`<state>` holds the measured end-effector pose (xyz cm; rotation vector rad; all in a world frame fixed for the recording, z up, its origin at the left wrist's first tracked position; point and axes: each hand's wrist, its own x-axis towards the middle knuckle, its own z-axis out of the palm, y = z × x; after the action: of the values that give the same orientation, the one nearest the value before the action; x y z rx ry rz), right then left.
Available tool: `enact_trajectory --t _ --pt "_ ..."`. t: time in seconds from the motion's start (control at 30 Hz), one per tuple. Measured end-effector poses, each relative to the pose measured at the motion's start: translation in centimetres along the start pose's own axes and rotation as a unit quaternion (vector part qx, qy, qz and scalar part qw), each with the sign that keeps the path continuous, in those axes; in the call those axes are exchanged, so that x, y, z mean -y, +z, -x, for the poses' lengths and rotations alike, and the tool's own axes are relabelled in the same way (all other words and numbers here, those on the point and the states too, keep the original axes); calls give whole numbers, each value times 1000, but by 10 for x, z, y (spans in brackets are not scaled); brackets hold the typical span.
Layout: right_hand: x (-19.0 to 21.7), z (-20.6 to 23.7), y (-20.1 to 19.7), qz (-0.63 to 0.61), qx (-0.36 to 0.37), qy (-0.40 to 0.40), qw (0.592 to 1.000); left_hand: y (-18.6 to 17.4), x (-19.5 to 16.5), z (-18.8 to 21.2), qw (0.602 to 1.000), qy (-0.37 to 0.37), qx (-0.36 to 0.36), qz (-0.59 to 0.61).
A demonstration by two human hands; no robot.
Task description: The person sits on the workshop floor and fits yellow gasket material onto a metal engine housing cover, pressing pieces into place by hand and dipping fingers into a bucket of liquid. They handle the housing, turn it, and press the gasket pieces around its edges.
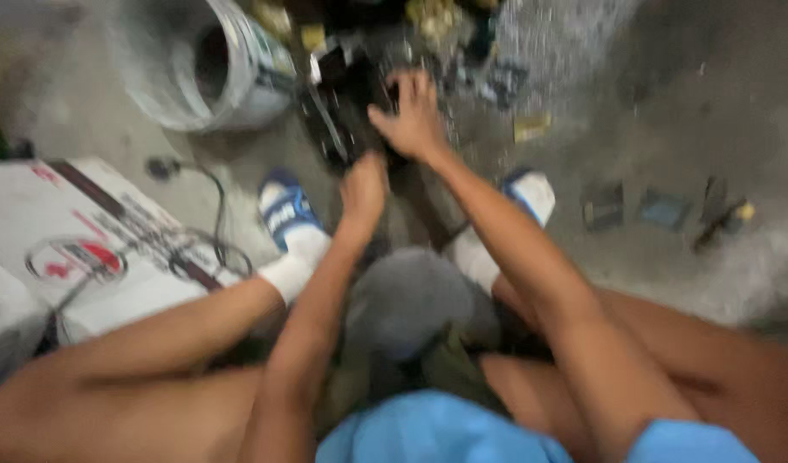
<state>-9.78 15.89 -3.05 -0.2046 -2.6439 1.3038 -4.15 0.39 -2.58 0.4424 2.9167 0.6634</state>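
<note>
We found the person seated low on a concrete floor (pixel 668 94), knees apart, both arms reaching forward to a black device (pixel 347 103) lying between the feet. The picture was blurred throughout, and we could not tell what kind of device it was.

The right hand (pixel 413 116) lay spread over the near right part of the device, fingers splayed on its top; it pressed rather than clenched. The left hand (pixel 362 189) sat at the near edge of the device, fingers curled downward; we could not tell whether it grasped anything.

Left of the device lay a white bucket (pixel 209 64) on its side, mouth facing the camera. Nearer than the device, on either side, were two feet in blue-and-white sandals (pixel 284 210) with white socks. Far left of the device stood a white cardboard box (pixel 77 231) with a dark cable (pixel 218 231) across it. Well right of the device lay several small dark parts (pixel 664 210).
</note>
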Motion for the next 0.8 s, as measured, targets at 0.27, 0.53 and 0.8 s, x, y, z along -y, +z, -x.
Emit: enact_trajectory --t 0.27,0.53,0.8 --pt "-1 4 1 -13 16 25 999 2 10 -3 998 4 49 -46" --pt "-4 2 6 7 13 15 1000 13 13 0 999 -20 39 -18" --pt "-1 4 3 -9 14 38 999 2 15 -2 994 16 83 -74"
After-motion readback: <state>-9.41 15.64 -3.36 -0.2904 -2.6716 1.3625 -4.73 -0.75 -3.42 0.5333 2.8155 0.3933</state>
